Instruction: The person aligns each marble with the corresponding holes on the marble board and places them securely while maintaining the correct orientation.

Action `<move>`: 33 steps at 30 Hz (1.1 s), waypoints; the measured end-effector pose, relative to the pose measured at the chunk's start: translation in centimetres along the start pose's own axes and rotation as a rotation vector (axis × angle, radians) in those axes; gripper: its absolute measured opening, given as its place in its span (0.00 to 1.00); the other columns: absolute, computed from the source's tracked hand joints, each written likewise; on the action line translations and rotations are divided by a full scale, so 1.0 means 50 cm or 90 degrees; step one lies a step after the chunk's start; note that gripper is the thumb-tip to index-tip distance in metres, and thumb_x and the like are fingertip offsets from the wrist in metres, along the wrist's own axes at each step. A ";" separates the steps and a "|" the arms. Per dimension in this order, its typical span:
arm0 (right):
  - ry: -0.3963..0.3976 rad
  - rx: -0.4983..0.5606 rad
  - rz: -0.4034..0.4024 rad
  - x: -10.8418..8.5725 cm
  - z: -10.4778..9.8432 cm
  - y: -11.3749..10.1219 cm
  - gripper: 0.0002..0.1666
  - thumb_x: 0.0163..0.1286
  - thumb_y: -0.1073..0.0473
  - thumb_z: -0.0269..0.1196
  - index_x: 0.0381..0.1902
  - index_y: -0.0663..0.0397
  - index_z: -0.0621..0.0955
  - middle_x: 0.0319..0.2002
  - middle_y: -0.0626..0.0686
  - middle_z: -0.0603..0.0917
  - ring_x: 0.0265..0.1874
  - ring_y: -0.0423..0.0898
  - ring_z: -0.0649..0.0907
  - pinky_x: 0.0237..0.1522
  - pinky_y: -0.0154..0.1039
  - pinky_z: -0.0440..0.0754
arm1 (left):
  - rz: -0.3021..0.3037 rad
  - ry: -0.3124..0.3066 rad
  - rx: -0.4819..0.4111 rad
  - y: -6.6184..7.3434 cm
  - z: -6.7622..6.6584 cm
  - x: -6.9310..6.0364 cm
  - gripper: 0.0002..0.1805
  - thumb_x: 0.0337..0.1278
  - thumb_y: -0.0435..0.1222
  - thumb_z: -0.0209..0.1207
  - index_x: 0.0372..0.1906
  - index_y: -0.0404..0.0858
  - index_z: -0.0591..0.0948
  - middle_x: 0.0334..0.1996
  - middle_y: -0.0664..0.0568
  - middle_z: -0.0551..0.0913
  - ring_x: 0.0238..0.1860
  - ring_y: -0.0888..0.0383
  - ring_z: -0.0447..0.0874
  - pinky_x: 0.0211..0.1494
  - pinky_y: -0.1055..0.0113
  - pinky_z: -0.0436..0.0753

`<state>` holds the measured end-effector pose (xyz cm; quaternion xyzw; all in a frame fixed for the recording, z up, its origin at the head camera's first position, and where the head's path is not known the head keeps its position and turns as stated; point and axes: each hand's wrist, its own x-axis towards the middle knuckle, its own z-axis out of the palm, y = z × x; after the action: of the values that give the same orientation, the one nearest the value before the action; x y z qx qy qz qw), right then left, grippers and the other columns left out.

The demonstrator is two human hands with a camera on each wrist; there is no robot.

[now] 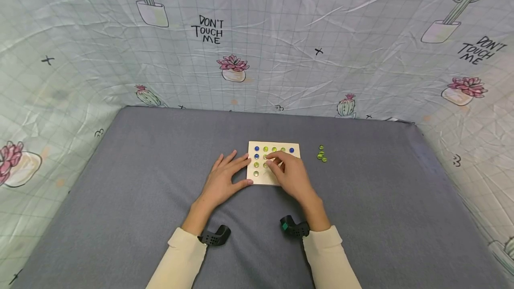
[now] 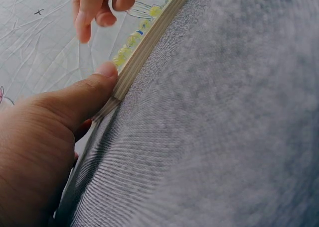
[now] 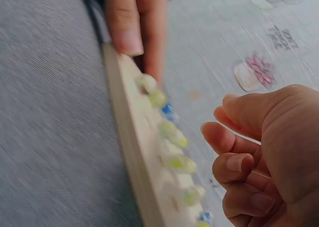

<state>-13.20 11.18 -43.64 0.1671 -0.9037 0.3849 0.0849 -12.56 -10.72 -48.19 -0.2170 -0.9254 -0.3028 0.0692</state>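
Note:
A pale wooden board (image 1: pixel 260 181) lies on the grey cloth, with rows of small yellow-green glass marbles (image 1: pixel 256 173) and a few blue marbles (image 1: pixel 257 148) on its top. My left hand (image 1: pixel 221 183) rests at the board's left side with fingers spread and fairly straight. Its thumb touches the near left corner, seen also in the left wrist view. Over the board hovers my right hand (image 1: pixel 292 176), fingers loosely bent. In the right wrist view its thumb and index fingertips stand slightly apart, with nothing visible between them. That hand hides part of the board.
Several loose yellow-green marbles (image 1: pixel 320 155) lie in a small cluster to the right of the board. Grey cloth (image 1: pixel 385 200) covers the table. A patterned curtain (image 1: pixel 281 79) with cactus drawings hangs behind and at both sides.

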 end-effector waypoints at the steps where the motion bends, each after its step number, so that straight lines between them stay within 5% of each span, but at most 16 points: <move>1: 0.007 0.004 0.002 0.000 -0.005 0.004 0.09 0.67 0.58 0.64 0.43 0.53 0.85 0.26 0.47 0.80 0.17 0.39 0.72 0.18 0.36 0.71 | -0.001 0.000 -0.002 0.000 0.000 0.000 0.35 0.52 0.54 0.65 0.65 0.45 0.75 0.66 0.54 0.70 0.71 0.49 0.57 0.75 0.50 0.45; 33: 0.192 0.032 0.151 -0.036 -0.135 0.132 0.15 0.69 0.50 0.62 0.44 0.53 0.85 0.31 0.51 0.84 0.24 0.45 0.76 0.19 0.34 0.70 | 0.007 0.001 -0.007 0.000 -0.001 -0.001 0.35 0.53 0.54 0.64 0.66 0.45 0.74 0.66 0.54 0.70 0.71 0.48 0.56 0.75 0.50 0.44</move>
<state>-13.81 20.76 -43.90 0.0021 -0.8843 0.4353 0.1689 -12.53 -10.76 -48.15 -0.2222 -0.9224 -0.3078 0.0706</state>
